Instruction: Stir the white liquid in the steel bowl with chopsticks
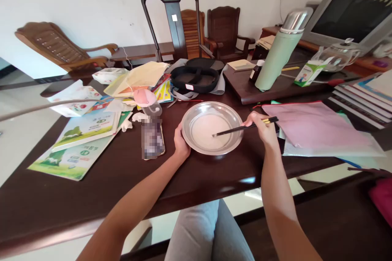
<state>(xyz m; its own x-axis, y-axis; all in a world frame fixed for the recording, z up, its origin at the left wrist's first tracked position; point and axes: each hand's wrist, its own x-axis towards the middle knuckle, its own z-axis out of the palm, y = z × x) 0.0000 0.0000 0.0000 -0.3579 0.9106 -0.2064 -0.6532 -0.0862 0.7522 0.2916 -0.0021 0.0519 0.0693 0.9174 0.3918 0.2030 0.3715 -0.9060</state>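
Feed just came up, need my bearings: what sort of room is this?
Probably a home living room: a dark wooden table cluttered with children's books, carved wooden armchairs along the wall, and an old television on a side cabinet.

Bare forearms and hands [181, 143], no sleeves, no rings or watch; light grey trousers [208, 232].
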